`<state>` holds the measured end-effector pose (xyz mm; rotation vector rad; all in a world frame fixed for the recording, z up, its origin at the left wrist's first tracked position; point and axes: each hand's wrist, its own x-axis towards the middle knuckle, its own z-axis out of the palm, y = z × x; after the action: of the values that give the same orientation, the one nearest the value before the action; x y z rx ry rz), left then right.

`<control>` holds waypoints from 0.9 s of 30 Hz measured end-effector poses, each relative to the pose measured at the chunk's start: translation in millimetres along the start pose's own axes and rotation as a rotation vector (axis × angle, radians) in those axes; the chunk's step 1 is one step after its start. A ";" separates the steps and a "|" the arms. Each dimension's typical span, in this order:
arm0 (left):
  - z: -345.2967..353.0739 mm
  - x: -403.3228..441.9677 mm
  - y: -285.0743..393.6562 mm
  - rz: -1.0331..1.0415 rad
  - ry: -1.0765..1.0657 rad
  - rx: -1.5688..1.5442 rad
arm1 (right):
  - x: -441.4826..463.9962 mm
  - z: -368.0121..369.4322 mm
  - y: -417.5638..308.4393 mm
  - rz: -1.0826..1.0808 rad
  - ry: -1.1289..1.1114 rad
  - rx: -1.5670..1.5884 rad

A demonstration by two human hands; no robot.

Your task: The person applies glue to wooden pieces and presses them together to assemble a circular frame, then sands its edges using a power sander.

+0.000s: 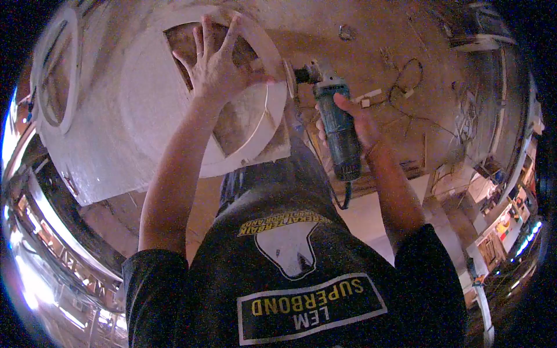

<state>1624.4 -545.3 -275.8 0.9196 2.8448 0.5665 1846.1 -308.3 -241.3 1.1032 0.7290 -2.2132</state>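
Note:
My left hand [217, 72] is spread out over a pale round ring [272, 119], its fingers across a dark opening and its thumb reaching the right rim. My right hand [361, 119] grips the teal body of an angle grinder [339, 130]. The grinder's head points up and left, and its disc [290, 78] stands edge-on at the ring's right edge. Whether disc and ring touch I cannot tell. The ring rests on a pale, dusty board [110, 148]. A dark power cable [348, 197] hangs from the grinder's lower end.
Another pale ring-shaped piece [75, 69] is at the far left. A thin cord [420, 69] with white pieces lies looped on the brown floor to the right. A small round object [346, 32] sits farther up. Cluttered shelving [505, 226] runs along the right edge.

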 end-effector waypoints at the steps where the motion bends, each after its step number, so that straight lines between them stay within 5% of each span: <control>1: 2.4 1.2 -1.8 0.004 -0.005 -0.019 | -1.9 1.1 5.2 -0.011 0.002 0.005; 12: 0.7 2.3 -5.0 0.053 -0.049 -0.060 | -1.6 -2.5 23.7 -0.065 -0.079 0.213; 21: -20.5 3.5 12.6 -0.037 -0.218 0.186 | 14.8 10.9 -44.3 -0.114 0.010 -0.210; 27: -13.9 0.7 10.7 0.025 -0.103 0.116 | 12.7 4.4 -29.3 -0.125 -0.041 -0.237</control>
<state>1626.9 -541.3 -258.9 0.9729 2.8017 0.3482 1817.4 -293.8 -243.1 0.9139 1.0369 -2.1757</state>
